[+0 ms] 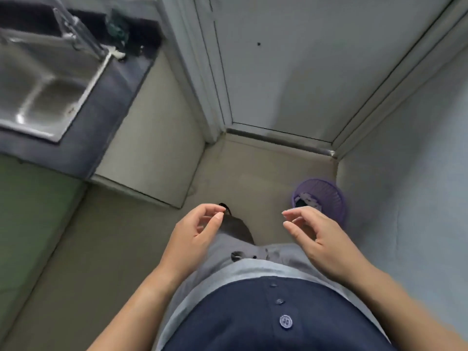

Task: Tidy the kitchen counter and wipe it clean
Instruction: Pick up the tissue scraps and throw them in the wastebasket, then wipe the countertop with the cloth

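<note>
The dark grey kitchen counter [109, 97] lies at the upper left with a steel double sink [38, 97] set into it. My left hand [195, 234] and my right hand [316, 236] hover in front of my body above the floor, well away from the counter. Both hold nothing, and their fingers are loosely curled and apart. A dark green object [117, 26] stands blurred at the counter's back corner, beside the tap [76, 29].
A purple mesh waste basket [321, 198] with scraps inside stands on the beige floor [253, 168] just beyond my right hand, against the right wall. A closed white door [291, 59] is straight ahead. A green surface [33, 211] fills the lower left.
</note>
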